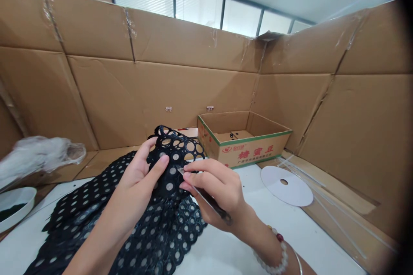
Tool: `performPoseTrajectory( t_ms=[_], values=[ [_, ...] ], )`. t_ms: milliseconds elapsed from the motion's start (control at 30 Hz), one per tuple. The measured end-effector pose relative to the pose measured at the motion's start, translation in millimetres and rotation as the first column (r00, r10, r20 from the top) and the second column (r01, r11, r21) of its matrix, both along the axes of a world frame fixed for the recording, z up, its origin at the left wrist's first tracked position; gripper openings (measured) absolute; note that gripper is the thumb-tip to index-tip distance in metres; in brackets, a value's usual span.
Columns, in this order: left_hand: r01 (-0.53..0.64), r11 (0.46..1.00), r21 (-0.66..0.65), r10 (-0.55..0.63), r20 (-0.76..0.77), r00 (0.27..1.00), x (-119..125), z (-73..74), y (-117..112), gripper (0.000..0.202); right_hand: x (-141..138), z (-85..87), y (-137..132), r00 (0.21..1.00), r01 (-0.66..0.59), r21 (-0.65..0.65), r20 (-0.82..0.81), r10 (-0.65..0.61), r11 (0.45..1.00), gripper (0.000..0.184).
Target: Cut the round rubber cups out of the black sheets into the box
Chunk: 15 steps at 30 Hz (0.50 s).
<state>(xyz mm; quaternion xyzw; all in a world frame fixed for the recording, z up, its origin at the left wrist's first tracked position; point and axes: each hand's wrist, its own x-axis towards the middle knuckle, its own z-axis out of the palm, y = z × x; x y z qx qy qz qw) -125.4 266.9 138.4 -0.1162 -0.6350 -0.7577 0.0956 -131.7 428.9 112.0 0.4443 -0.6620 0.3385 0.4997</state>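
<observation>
Your left hand (138, 184) pinches a raised fold of black lace (167, 232) pierced with round holes, thumb on top and fingers behind it, while the rest of the cloth spreads across the white worktop (290, 240) toward you. Your right hand (213, 189) is closed around a slim pointed tool (209, 202) with a dark handle, held much like a pen, its bright tip right at the edge of the lace.

Keep that fold taut between your left thumb and fingers, and steady your right hand against the lace, so the tip works with small, controlled movements. Mind your left thumb — it sits close to the point. Watch the thin strands between the holes too; they could snag if you angle the tip carelessly.

Beyond your hands stands an open cardboard box (251, 148) with green edges, and a white disc (285, 184) with a central hole lies to the right — both well clear of the cloth. A white bowl (14, 206) sits at far left.
</observation>
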Motion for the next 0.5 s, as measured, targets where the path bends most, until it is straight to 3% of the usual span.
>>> performPoseTrajectory(
  t_ms=[200, 333, 500],
  values=[
    [-0.048, 0.974, -0.22, 0.033, -0.071, 0.997, 0, -5.7, -6, 0.067, -3, -3.6, -1, 0.996, 0.072, -0.013, -0.054, -0.073, 0.997, 0.005],
    [-0.087, 0.952, -0.294, 0.029, -0.196, 0.98, 1, -9.9, -4, 0.073, -5, -8.3, -4, 0.986, 0.129, -0.04, -0.104, -0.132, 0.991, 0.006],
    [-0.095, 0.939, -0.329, 0.015, -0.239, 0.971, 3, -12.0, 2, 0.07, -11, -15.2, -10, 0.985, 0.095, -0.092, -0.138, -0.107, 0.991, 0.009]
  ],
)
